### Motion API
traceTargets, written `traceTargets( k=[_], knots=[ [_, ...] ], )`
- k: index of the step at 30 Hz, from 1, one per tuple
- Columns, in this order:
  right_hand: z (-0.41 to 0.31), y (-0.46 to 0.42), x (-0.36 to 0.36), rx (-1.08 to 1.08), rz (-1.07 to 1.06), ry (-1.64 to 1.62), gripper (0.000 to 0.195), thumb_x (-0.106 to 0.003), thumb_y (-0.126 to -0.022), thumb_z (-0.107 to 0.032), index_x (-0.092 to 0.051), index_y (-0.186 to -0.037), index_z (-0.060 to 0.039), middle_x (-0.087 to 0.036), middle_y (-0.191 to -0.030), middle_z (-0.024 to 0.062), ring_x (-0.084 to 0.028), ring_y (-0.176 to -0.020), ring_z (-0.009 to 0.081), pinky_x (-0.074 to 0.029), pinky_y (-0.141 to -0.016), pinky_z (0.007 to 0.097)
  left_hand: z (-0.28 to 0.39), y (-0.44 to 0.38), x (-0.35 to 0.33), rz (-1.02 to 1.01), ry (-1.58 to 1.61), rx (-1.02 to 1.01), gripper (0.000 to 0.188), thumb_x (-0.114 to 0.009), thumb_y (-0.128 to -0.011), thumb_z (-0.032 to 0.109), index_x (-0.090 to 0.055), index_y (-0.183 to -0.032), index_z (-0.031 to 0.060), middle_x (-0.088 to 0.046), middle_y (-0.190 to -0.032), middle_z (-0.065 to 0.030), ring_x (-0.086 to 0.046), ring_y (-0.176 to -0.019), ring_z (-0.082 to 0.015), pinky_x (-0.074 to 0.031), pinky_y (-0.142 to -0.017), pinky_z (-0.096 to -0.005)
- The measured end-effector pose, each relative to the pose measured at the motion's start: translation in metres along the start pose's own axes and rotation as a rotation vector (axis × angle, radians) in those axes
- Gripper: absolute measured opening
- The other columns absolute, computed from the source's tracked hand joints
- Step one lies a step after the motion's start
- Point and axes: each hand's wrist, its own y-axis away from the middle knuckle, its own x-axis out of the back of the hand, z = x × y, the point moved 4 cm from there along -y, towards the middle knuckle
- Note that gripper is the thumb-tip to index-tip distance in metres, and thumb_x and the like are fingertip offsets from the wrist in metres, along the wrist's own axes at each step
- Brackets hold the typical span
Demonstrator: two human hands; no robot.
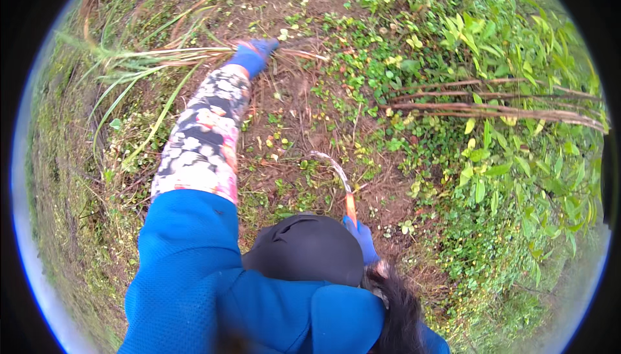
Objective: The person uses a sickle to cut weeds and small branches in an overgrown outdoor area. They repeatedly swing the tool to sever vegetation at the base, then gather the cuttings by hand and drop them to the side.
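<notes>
My left hand, in a blue glove, is closed round a bundle of long grass stems at the upper left. Their green blades fan out to the left, and the cut or root ends stick out to the right of the fist. Lower down, right of my dark-clad knee, my right hand, also gloved in blue, grips the orange handle of a sickle. The curved blade points up and left, low over brown soil with small weeds. A floral sleeve covers my left forearm.
Leafy green shrubs fill the right side. Several long brown stems lie across them, roughly level. Low clover-like plants and dry plant litter cover the ground ahead.
</notes>
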Motion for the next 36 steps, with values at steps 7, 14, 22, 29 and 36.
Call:
traceTargets(
  k=[7, 14, 22, 29, 36],
  knots=[
    [-0.035, 0.025, 0.088, 0.072, 0.205, -0.244, 0.029, -0.057, -0.097, -0.038, -0.054, -0.086, -0.011, -0.05, -0.062, -0.0045, -0.046, -0.047, 0.0061, -0.041, -0.039, 0.025, 0.095, 0.088, 0.059, -0.388, -0.065, -0.199, 0.03, -0.048, -0.092, 0.015, -0.055, -0.121, 0.0121, -0.068, -0.092, -0.0166, -0.067, -0.088, -0.0373, -0.052, -0.077, -0.0453],
    [-0.05, 0.021, 0.046, 0.21, 0.037, -0.204, 0.022, -0.056, -0.099, -0.033, -0.055, -0.096, -0.011, -0.048, -0.066, -0.0049, -0.044, -0.048, 0.0045, -0.037, -0.037, 0.0238, -0.047, 0.366, 0.144, -0.485, -0.341, 0.316, 0.027, -0.058, -0.084, 0.013, -0.06, -0.11, 0.0123, -0.064, -0.101, -0.0108, -0.063, -0.097, -0.0317, -0.048, -0.082, -0.0435],
    [-0.06, 0.036, 0.042, 0.207, 0.014, -0.161, 0.025, -0.061, -0.095, -0.034, -0.058, -0.098, -0.0095, -0.049, -0.066, -0.0055, -0.045, -0.048, 0.0047, -0.039, -0.038, 0.0233, -0.031, 0.587, 0.16, -0.72, -0.752, 0.522, 0.015, -0.058, -0.083, 0.017, -0.073, -0.081, 0.019, -0.068, -0.089, -0.0033, -0.061, -0.102, -0.0218, -0.043, -0.093, -0.0449],
    [-0.059, 0.032, 0.074, 0.164, 0.083, -0.285, 0.025, -0.063, -0.094, -0.033, -0.059, -0.091, -0.0083, -0.052, -0.066, -0.0033, -0.047, -0.05, 0.0066, -0.041, -0.042, 0.0262, 0.061, 0.319, 0.189, -1.331, -0.65, 0.553, 0.034, -0.058, -0.091, 0.021, -0.066, -0.122, 0.0116, -0.059, -0.133, -0.0116, -0.057, -0.123, -0.0295, -0.047, -0.099, -0.0396],
    [-0.035, 0.056, 0.102, 0.163, 0.3, -0.241, 0.03, -0.062, -0.094, -0.035, -0.055, -0.086, -0.0072, -0.05, -0.063, -0.0023, -0.047, -0.047, 0.0079, -0.041, -0.041, 0.0267, 0.272, 0.003, 0.107, -0.419, -0.111, -0.062, 0.083, -0.066, -0.084, 0.051, -0.032, -0.147, 0.0089, -0.037, -0.149, -0.0197, -0.037, -0.138, -0.0346, -0.033, -0.112, -0.043]
  ],
)
